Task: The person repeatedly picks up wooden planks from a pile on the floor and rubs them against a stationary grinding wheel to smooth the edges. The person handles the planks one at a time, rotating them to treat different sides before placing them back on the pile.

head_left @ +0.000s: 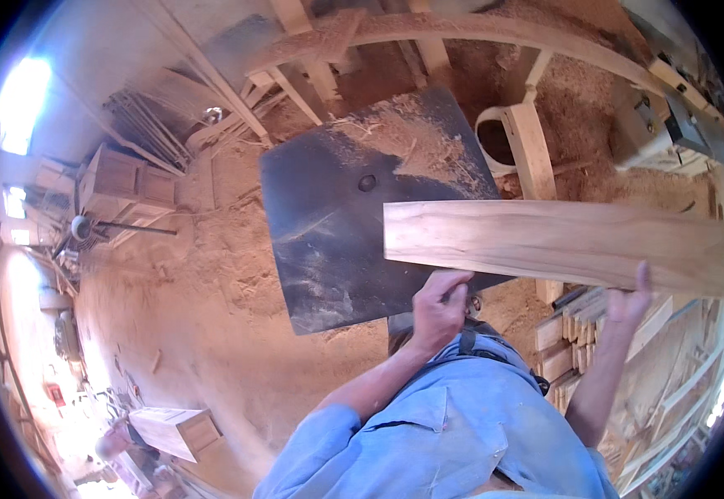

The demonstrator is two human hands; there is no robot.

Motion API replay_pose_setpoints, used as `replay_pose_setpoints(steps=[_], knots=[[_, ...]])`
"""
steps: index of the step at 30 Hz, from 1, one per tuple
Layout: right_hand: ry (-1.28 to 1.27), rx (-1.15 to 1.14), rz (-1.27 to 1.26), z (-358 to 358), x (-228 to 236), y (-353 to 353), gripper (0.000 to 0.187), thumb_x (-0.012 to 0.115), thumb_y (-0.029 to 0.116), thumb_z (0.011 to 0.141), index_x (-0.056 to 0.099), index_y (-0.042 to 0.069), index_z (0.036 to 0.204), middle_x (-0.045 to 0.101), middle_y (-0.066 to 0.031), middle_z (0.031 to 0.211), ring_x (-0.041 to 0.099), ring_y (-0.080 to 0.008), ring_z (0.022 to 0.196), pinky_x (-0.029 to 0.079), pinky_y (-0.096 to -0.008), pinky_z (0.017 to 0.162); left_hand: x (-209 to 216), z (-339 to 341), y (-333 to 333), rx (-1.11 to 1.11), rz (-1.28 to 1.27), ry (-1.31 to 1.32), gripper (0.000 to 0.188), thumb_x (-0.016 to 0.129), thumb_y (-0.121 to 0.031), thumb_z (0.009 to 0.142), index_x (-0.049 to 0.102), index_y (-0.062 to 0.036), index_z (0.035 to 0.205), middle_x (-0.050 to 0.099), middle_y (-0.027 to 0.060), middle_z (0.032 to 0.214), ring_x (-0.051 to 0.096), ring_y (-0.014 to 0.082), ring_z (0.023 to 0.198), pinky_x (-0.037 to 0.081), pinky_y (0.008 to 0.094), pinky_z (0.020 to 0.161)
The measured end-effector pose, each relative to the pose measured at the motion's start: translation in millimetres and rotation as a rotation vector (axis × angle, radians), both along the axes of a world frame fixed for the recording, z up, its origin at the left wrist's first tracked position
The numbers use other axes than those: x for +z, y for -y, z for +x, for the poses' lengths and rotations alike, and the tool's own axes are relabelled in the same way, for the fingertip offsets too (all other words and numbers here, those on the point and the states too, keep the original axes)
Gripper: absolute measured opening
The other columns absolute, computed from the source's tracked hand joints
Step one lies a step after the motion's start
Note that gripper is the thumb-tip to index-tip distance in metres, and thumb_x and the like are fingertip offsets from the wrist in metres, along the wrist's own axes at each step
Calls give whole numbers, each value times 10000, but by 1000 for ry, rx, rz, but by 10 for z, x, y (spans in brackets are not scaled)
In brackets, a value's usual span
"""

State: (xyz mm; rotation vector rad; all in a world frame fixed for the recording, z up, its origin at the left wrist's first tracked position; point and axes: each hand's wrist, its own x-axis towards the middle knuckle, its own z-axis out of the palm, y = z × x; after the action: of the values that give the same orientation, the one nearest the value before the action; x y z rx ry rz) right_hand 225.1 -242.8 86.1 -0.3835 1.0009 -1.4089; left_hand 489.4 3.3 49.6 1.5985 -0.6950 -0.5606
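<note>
A long pale wooden board (pixel 545 237) reaches from the middle of the view to the right rim. Its left end lies over a dark, worn machine table (pixel 320 241) that has a round hole or knob in its surface. My right hand (pixel 628 303) grips the board's near edge, thumb on top and the other fingers mostly hidden below. My left hand (pixel 438 314) is curled close to the near edge of the board, by the table's front corner. Whatever its fingers hold, if anything, is hidden.
Sawdust and shavings (pixel 416 137) cover the table's far part and the floor. Beyond it are a white round pipe opening (pixel 495 140) and wooden framing (pixel 532 150). Stacked wood pieces (pixel 574 341) lie at right. Left stand a cabinet (pixel 125 183) and a fan (pixel 83 229); another person (pixel 129 457) is lower left.
</note>
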Motion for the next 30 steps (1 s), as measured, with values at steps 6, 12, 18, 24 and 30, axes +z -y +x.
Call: replay_pose_setpoints(steps=[6, 12, 18, 24, 30], knots=[[13, -42, 633, 32, -1288, -788, 425, 642, -18, 887, 559, 56, 1297, 624, -145, 1248, 587, -316, 1175, 474, -523, 1064, -618, 230, -236, 586, -36, -520, 713, 663, 18, 859, 310, 76, 1476, 541, 137, 1306, 541, 159, 1162, 455, 271, 953], [154, 530, 902, 993, -679, -1487, 341, 662, -3, 885, 574, -15, 1214, 652, -167, 1189, 688, -302, 983, 606, -402, 857, -892, 1121, 355, 799, -7, -283, 928, 585, 69, 808, 57, 81, 1571, 321, 214, 1544, 382, 287, 1398, 318, 348, 1165], [-1176, 1102, -571, 1234, 168, -1083, 397, 713, 94, 834, 612, -4, 1205, 682, -182, 1158, 685, -339, 1018, 580, -424, 827, -807, 2429, 680, 837, -21, -306, 872, 485, 102, 805, 79, 59, 1575, 350, 222, 1534, 450, 318, 1362, 367, 363, 1149], [-1755, 1380, -453, 352, -434, -876, 520, 725, 43, 741, 631, 65, 1251, 701, -182, 1101, 666, -405, 988, 529, -480, 909, -857, 3243, 854, 758, 141, -201, 789, 475, 73, 841, 156, 43, 1563, 407, 213, 1479, 507, 320, 1291, 453, 387, 1057], [-1660, 1288, -395, -48, -525, -920, 444, 602, -30, 757, 644, 42, 1193, 699, -168, 1126, 651, -383, 1067, 525, -463, 924, -818, 3044, 1039, 755, 138, -229, 828, 494, 128, 748, 255, 42, 1535, 502, 195, 1355, 576, 312, 1170, 510, 385, 967]])
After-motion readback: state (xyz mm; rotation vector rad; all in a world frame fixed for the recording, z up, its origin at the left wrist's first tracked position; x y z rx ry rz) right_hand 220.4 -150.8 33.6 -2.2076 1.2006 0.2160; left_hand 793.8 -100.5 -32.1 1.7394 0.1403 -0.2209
